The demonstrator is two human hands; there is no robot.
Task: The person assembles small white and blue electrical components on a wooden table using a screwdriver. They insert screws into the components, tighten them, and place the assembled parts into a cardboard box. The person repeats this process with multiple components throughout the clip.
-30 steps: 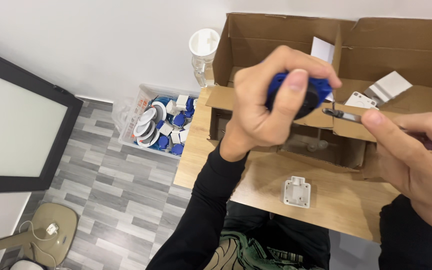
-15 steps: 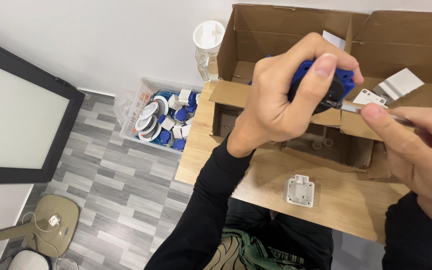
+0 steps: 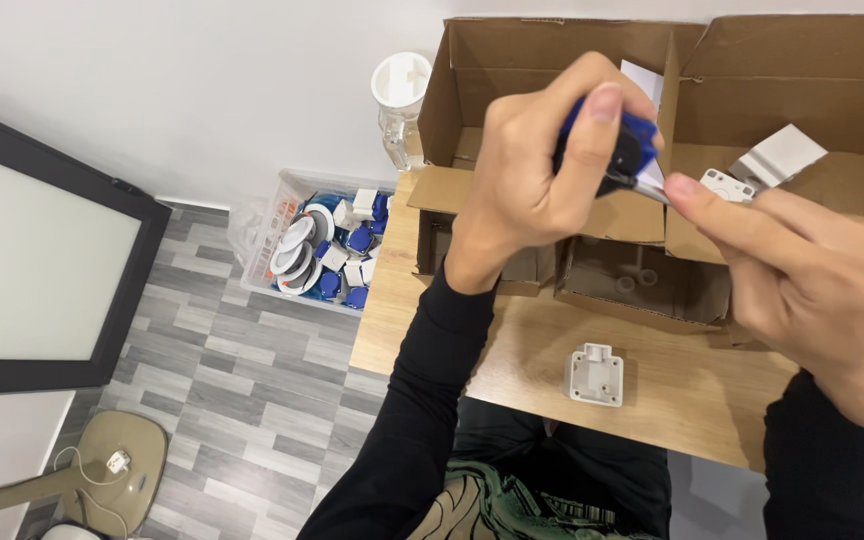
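From the head camera, the left hand (image 3: 527, 185) was closed tight around a blue part (image 3: 624, 148), held up in front of the open cardboard boxes (image 3: 752, 90). The right hand (image 3: 812, 280), at four o'clock from it, pinched a thin metal tool (image 3: 649, 190) whose tip met the blue part. A small white fitting (image 3: 594, 375) lay on the wooden table (image 3: 692, 400) at six o'clock, with a bin of blue and white parts (image 3: 327, 250) at nine o'clock on the floor.

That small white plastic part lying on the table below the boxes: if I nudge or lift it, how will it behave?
The white plastic part looks like a rigid moulded piece, so probably stiff and light. It lies flat on the wooden table with a squarish outline, so it should slide rather than roll. Its smooth surface may be somewhat slippery in the fingers.
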